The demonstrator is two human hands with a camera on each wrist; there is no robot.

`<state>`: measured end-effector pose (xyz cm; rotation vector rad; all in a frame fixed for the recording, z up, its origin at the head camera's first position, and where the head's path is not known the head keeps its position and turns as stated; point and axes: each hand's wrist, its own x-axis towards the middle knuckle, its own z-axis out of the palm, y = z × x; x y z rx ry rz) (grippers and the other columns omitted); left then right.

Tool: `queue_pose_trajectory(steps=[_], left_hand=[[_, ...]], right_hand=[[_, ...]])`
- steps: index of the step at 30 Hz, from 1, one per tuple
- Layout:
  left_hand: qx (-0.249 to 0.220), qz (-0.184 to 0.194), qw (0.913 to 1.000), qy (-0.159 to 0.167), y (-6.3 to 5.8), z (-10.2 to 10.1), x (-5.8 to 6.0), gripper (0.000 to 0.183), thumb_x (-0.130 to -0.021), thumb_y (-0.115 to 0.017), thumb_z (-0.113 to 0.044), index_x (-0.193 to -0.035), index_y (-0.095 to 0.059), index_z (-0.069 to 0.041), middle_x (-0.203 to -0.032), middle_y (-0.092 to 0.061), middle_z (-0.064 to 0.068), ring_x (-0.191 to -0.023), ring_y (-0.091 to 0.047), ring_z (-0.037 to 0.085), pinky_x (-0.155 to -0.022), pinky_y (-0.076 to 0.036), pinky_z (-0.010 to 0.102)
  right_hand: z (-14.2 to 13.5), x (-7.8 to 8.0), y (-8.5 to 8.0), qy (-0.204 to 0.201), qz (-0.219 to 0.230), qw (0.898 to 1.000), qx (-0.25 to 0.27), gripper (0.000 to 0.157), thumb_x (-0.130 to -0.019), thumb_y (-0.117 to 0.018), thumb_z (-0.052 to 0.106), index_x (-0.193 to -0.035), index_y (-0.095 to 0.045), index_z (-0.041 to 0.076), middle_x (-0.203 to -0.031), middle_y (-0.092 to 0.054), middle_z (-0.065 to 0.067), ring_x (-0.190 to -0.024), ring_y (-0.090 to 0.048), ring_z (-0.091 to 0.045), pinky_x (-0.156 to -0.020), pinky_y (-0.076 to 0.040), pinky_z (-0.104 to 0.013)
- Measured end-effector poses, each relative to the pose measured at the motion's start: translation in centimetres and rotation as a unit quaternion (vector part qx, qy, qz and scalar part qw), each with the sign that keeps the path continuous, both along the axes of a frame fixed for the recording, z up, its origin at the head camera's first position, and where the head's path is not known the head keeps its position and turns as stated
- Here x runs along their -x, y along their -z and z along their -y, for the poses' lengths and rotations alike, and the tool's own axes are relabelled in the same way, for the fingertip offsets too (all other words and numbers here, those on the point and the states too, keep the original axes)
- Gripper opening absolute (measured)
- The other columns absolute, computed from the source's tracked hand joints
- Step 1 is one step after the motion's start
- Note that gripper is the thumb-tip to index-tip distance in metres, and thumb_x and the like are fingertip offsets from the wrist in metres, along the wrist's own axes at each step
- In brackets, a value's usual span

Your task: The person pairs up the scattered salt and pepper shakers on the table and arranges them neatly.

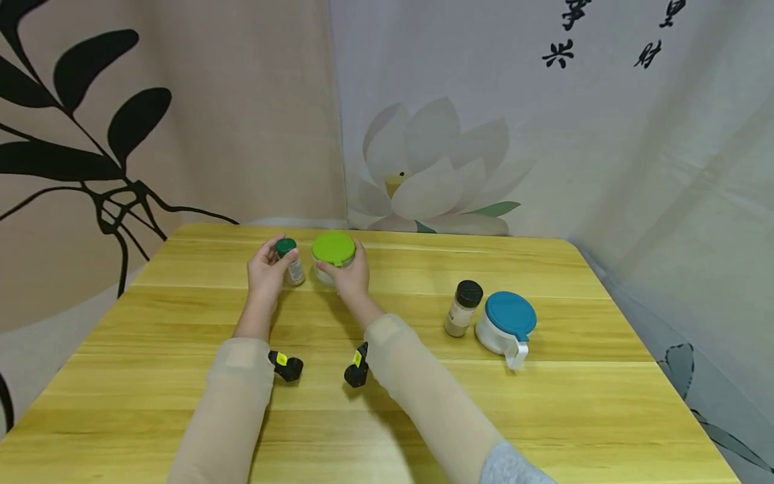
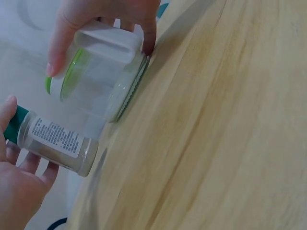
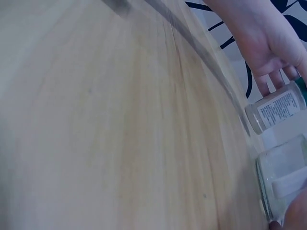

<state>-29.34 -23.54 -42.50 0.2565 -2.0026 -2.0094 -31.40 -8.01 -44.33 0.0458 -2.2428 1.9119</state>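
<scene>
At the far side of the table, my left hand [image 1: 267,269] grips a small spice jar [image 2: 55,143] with a dark green cap [image 1: 286,247]. Its label and pale contents show in the left wrist view, its base close over the tabletop. Just to its right, my right hand [image 1: 353,274] holds a clear glass jar [image 2: 98,91] that has a light green lid [image 1: 333,248] and a white handle [image 2: 108,42]. Fingers wrap about the lid edge and the base, around the handle side. The glass jar stands upright on the wood, a narrow gap from the spice jar.
Right of the hands stand a black-capped spice jar [image 1: 462,310] and a blue-lidded jar [image 1: 508,323] with a white handle. The wooden table [image 1: 326,430] ends just behind the held jars, before a printed curtain [image 1: 266,121]. Black wrist cameras [image 1: 357,366] ride on both sleeves.
</scene>
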Motion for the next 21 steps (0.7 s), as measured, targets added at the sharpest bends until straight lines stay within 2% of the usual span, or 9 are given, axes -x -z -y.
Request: queue_pose_trajectory(steps=[2,9,17,21], left_hand=[[-0.002,-0.001,1.0000,0.002,-0.4,-0.1,-0.3,0.052,-0.088,-0.071,-0.021,-0.137,-0.053,-0.015,-0.130,-0.058,0.006,-0.118,-0.049,0.018,-0.104,-0.036,0.032],[0.001,-0.006,1.0000,0.005,-0.5,-0.2,-0.6,0.052,-0.087,-0.071,-0.020,-0.136,-0.054,-0.013,-0.130,-0.059,0.007,-0.117,-0.050,0.017,-0.104,-0.036,0.030],[0.009,0.004,0.9997,0.020,-3.0,-1.1,-2.5,0.050,-0.090,-0.068,-0.013,-0.138,-0.052,-0.009,-0.132,-0.057,0.010,-0.118,-0.050,0.020,-0.105,-0.036,0.035],[0.009,-0.002,0.9996,0.027,-3.4,-1.2,-2.8,0.050,-0.090,-0.068,-0.012,-0.137,-0.052,-0.009,-0.131,-0.058,0.009,-0.118,-0.050,0.020,-0.105,-0.035,0.036]], right_hand=[[-0.1,-0.1,0.0,0.002,0.002,1.000,0.001,0.081,-0.073,-0.086,0.017,-0.140,-0.042,0.012,-0.132,-0.051,0.000,-0.122,-0.048,-0.018,-0.103,-0.035,-0.036],[-0.2,-0.3,-0.2,0.007,0.007,1.000,0.007,0.082,-0.073,-0.086,0.019,-0.141,-0.041,0.012,-0.133,-0.051,0.000,-0.123,-0.047,-0.018,-0.104,-0.035,-0.036],[-0.3,-0.6,-0.4,0.009,0.007,1.000,0.015,0.081,-0.073,-0.086,0.020,-0.141,-0.042,0.014,-0.133,-0.051,0.001,-0.122,-0.047,-0.018,-0.103,-0.035,-0.037],[-0.4,-0.8,-0.5,0.012,0.006,1.000,0.018,0.080,-0.072,-0.086,0.019,-0.140,-0.042,0.015,-0.132,-0.051,0.002,-0.122,-0.047,-0.017,-0.103,-0.034,-0.037]])
